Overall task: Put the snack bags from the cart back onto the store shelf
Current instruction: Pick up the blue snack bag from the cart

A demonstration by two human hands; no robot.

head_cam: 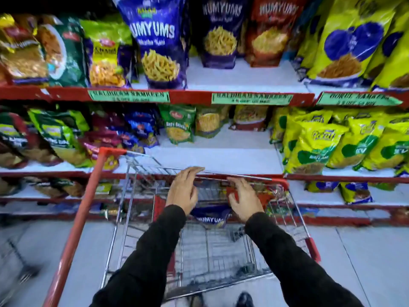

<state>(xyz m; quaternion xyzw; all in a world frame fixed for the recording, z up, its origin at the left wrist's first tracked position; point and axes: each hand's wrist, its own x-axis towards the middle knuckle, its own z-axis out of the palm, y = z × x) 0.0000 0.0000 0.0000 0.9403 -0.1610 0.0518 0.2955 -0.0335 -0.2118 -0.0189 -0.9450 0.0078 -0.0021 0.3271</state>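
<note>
A wire cart [124, 218] with a red frame stands against the store shelf [221, 160]. At its far end lie a blue Mumyums bag [210, 218] and a red snack bag [265, 197]. My left hand [183, 189] hovers over the far rim above the blue bag, fingers spread and holding nothing. My right hand [244, 199] lies on the red bag's left edge, with red wrapper showing between thumb and fingers. Whether it grips the bag is unclear. Matching blue Mumyums bags [158, 43] stand on the upper shelf.
A bare white stretch of the upper shelf [243, 78] lies in front of the Mumyums bags. Yellow bags [316, 145] fill the right side and mixed bags [62, 134] the left. Another cart's frame [20, 262] shows at lower left. My shoes [243, 300] are below the cart.
</note>
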